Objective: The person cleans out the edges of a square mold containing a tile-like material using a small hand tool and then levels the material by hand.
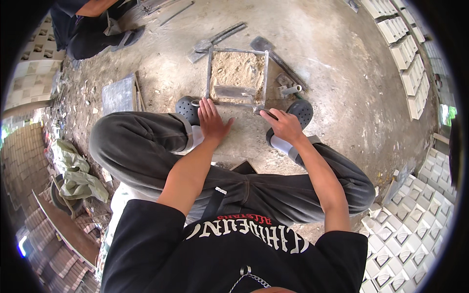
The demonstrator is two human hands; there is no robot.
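A square metal mould [209,73] filled with pale sandy mix [237,66] lies on the floor between my feet. A flat grey rectangular plate [234,92] rests on the mix toward the near side. My left hand [213,121] lies with fingers stretched and thumb apart, its fingertips at the mould's near left corner beside a small ring-like end [196,103]. At the near right corner, my right hand [286,126] is closed round a short dark handle [266,114]. Whether that handle belongs to the mould or to a separate tool, I cannot tell.
Beyond the mould lie metal bars [220,36] and a flat-bladed long tool [278,61]. A pipe-ended metal piece [291,90] sits right. Grey boards [118,95] lie left. Pale blocks [410,73] line the right; another person [97,29] crouches far left.
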